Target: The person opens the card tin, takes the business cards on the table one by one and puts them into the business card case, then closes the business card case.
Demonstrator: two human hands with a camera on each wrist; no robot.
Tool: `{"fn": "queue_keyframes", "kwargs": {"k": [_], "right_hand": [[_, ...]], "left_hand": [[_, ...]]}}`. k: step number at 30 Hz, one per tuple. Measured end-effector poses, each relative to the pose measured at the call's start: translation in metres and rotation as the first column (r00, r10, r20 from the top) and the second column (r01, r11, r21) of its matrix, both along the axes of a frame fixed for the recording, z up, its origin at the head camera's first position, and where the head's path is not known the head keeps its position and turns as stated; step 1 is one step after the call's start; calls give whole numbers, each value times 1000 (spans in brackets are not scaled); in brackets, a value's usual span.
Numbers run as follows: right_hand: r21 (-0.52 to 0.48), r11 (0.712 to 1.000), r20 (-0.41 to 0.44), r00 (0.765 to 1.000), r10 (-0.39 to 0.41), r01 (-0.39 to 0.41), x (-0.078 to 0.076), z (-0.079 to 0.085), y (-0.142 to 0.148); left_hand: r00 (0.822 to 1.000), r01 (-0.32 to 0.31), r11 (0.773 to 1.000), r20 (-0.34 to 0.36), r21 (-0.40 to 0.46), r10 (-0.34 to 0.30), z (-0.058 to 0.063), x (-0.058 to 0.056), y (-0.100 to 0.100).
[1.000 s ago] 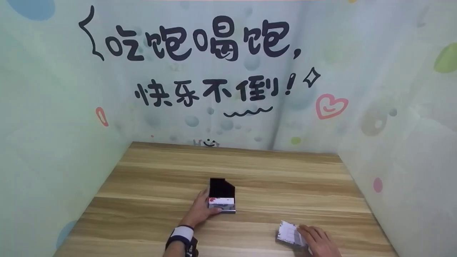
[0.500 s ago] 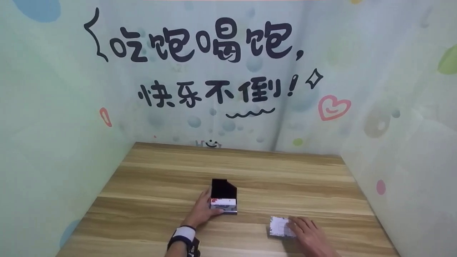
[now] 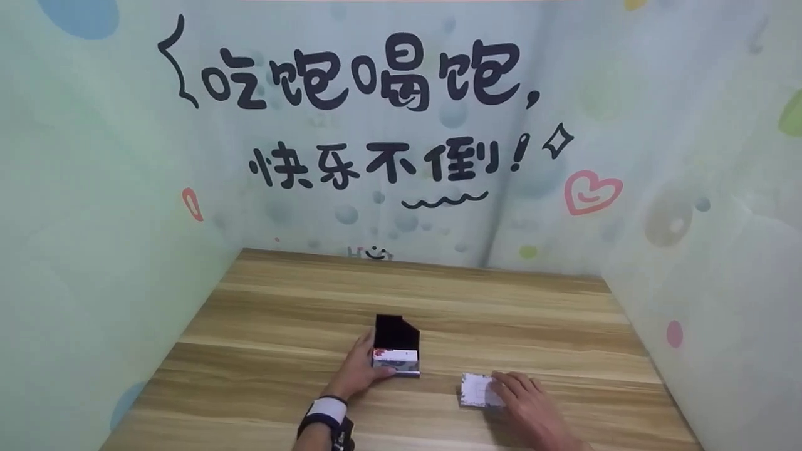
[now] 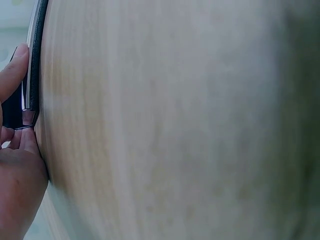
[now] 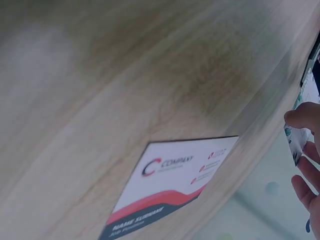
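Note:
My left hand (image 3: 358,371) holds a business card case (image 3: 396,332) by its left side, thumb across the front edge. The lid stands open, black inside, and a white card with red print (image 3: 401,355) shows in the case. In the left wrist view the dark edge of the case (image 4: 36,65) lies along the fingers. To the right, my right hand (image 3: 531,404) pinches a white business card with a leafy border (image 3: 476,389) between thumb and fingers, a short way from the case. The right wrist view has that card at its right edge, partly hidden by the fingers.
Another business card, white with red and dark bands (image 5: 172,172), lies on the wood-grain table (image 3: 301,294), seen only in the right wrist view. A printed fabric backdrop (image 3: 326,213) rises behind the table and along both sides.
My right hand has moved left and slightly up in the head view, bringing the leafy card closer to the case, and the card has turned straighter. The left hand keeps its hold.

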State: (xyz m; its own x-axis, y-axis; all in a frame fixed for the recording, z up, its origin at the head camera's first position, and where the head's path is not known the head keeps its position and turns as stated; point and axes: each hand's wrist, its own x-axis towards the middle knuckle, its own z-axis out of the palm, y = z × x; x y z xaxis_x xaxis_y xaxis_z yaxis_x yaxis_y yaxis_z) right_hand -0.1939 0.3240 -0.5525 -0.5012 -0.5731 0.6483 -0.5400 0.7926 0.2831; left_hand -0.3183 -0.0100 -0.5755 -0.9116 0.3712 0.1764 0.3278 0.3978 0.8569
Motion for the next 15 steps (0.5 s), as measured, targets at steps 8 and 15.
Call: {"fn": "queue_keyframes", "kwargs": {"k": [8, 15], "right_hand": [[36, 999, 9, 1000, -17, 17, -15, -8, -12], [12, 1000, 43, 999, -15, 15, -29, -7, -25]], "left_hand": [[1000, -14, 1000, 25, -8, 14, -1, 1, 0], [1000, -17, 1000, 23, 1, 17, 1, 2, 1]]}}
